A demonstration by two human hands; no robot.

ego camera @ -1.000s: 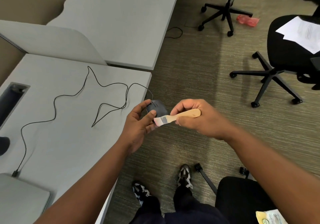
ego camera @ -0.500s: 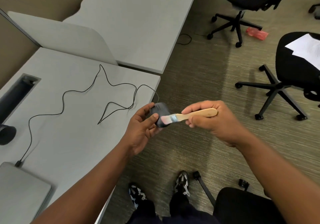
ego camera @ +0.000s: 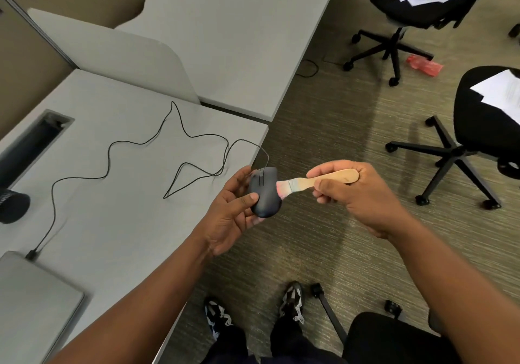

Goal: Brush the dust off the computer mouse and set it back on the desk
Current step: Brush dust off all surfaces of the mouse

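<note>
Mouse held in my left hand, grip curled round it, just off table edge. Right hand grip pinches brush handle, bristles touching mouse's right side. Cord trails across table.

The mouse is showing matt dark plastic; the brush is showing a pale, smooth wooden handle, a metal band and soft pinkish bristles; the desk is looking smooth, matt grey; the carpet is looking rough and woven.
</note>
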